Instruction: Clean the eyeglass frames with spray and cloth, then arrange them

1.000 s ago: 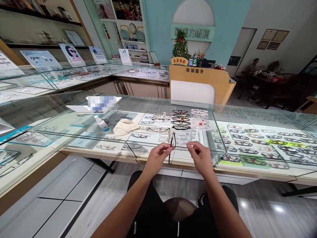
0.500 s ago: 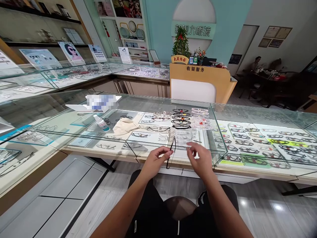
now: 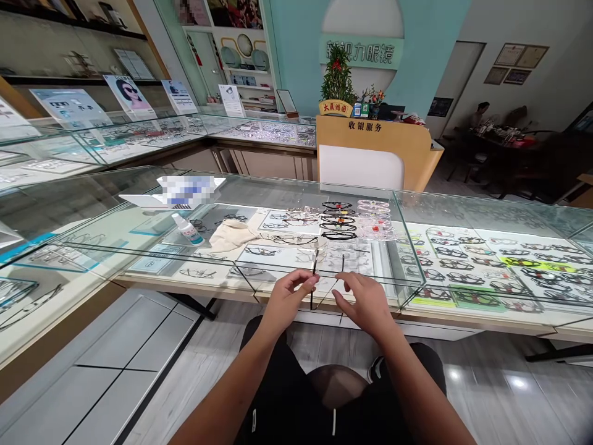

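A thin dark-framed pair of eyeglasses (image 3: pixel 313 299) is held upright over the near edge of the glass showcase, its temple arms pointing up and away. My left hand (image 3: pixel 288 303) pinches it between thumb and fingers at the left side. On the other side, the fingers of my right hand (image 3: pixel 365 303) curl against the right temple arm, whose tip sticks up above them; the thumb is slightly apart. Beyond my hands, a cream cloth (image 3: pixel 232 236) and a white spray bottle (image 3: pixel 189 230) rest on the showcase top. Rows of eyeglasses (image 3: pixel 338 221) also lie there.
The glass showcase (image 3: pixel 273 275) spans the space before my knees, with more frames (image 3: pixel 456 266) inside at right. A white folded card display (image 3: pixel 152 201) stands at its left. Behind is a wooden cashier counter (image 3: pixel 375 130) with a plant (image 3: pixel 337 77).
My right hand has moved left and come onto the right temple arm. The glasses now show both temple arms spread apart, and my left hand keeps its hold.
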Action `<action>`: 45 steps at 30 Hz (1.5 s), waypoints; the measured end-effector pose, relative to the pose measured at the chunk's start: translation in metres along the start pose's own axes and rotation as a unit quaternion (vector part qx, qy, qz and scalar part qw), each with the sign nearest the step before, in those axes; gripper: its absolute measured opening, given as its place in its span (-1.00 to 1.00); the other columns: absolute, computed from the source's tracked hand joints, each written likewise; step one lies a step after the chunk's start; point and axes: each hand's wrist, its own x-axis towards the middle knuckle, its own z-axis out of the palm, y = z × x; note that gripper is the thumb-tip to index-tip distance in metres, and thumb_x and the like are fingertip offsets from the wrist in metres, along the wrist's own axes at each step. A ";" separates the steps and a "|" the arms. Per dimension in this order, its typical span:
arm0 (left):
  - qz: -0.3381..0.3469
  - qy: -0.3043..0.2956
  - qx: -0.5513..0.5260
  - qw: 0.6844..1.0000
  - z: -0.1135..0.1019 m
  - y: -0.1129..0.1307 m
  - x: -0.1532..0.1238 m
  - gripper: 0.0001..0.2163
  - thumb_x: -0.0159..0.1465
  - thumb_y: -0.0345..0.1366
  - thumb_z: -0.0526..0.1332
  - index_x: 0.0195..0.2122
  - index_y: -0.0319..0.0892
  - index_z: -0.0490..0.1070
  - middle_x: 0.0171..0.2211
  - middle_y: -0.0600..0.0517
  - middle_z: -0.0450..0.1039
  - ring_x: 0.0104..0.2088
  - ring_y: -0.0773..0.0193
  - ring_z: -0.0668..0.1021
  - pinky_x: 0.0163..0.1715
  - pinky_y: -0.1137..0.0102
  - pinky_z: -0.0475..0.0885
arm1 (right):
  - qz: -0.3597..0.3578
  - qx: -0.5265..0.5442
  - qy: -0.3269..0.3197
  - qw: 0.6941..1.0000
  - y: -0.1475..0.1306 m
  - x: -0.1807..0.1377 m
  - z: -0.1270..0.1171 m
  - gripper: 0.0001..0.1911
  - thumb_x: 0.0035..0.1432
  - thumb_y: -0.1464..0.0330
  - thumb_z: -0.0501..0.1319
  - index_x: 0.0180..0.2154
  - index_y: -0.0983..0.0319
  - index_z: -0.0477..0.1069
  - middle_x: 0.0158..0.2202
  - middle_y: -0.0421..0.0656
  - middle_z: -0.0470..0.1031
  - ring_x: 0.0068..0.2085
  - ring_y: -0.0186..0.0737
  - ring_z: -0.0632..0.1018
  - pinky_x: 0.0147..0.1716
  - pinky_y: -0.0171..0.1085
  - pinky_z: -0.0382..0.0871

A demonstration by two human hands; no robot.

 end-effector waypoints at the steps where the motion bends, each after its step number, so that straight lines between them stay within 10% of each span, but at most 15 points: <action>1: -0.003 0.013 -0.011 1.000 0.000 0.000 0.000 -0.66 0.27 0.08 0.42 -0.25 -0.12 0.61 -0.12 -0.08 0.62 -0.11 0.12 0.61 -0.03 0.23 0.59 | 0.004 -0.003 0.001 1.000 0.002 -0.001 0.000 -0.73 0.45 0.21 0.22 0.06 0.18 0.51 -0.29 -0.13 0.63 -0.32 -0.17 0.58 -0.34 -0.24 0.26; 12: 0.004 0.110 -0.102 0.989 0.003 -0.002 0.001 -0.67 0.24 0.04 0.46 -0.23 -0.12 0.57 -0.08 -0.07 0.64 0.02 0.09 0.62 0.10 0.17 0.58 | 0.032 -0.040 -0.008 0.999 0.010 -0.019 0.012 -0.64 0.50 0.12 0.21 -0.30 0.20 0.50 -0.49 -0.17 0.52 -0.44 -0.19 0.47 -0.29 -0.18 0.10; 23: 0.040 -0.017 -0.033 0.999 0.023 0.012 -0.014 -0.79 0.27 -0.05 0.44 -0.33 -0.07 0.61 0.20 -0.13 0.49 0.29 -0.06 0.49 -0.05 0.28 0.55 | 0.049 0.205 0.043 0.977 -0.029 -0.010 0.011 -0.59 0.38 0.23 0.32 0.20 0.14 0.45 0.13 0.03 0.58 0.15 0.06 0.56 0.15 0.04 0.47; 36: 0.008 -0.085 -0.027 0.996 0.002 0.012 -0.019 -0.76 0.37 -0.02 0.36 -0.22 -0.05 0.70 0.34 -0.10 0.44 0.39 -0.11 0.41 0.31 0.11 0.38 | 0.088 0.312 0.080 0.943 -0.044 -0.008 0.028 -0.78 0.36 0.31 0.36 0.04 0.09 0.56 0.00 -0.07 0.66 0.06 0.00 0.61 0.07 0.01 0.53; 41: 0.073 0.025 0.047 0.996 -0.038 0.019 -0.005 -0.73 0.37 -0.01 0.33 -0.15 -0.08 0.65 0.23 -0.13 0.52 0.31 -0.06 0.48 0.22 0.14 0.46 | 0.094 0.299 0.080 0.946 -0.037 -0.015 0.024 -0.77 0.40 0.30 0.32 0.06 0.07 0.58 0.03 -0.06 0.67 0.10 0.01 0.60 0.11 0.03 0.51; 45: 0.158 0.304 0.145 0.928 -0.109 0.016 0.033 -0.77 0.37 -0.10 0.31 -0.07 -0.11 0.53 0.14 -0.13 0.50 0.24 -0.02 0.49 0.13 0.16 0.48 | 0.109 0.288 0.084 0.948 -0.024 -0.026 0.014 -0.82 0.45 0.30 0.27 0.01 0.07 0.61 0.01 -0.04 0.64 0.10 0.01 0.59 0.10 0.02 0.50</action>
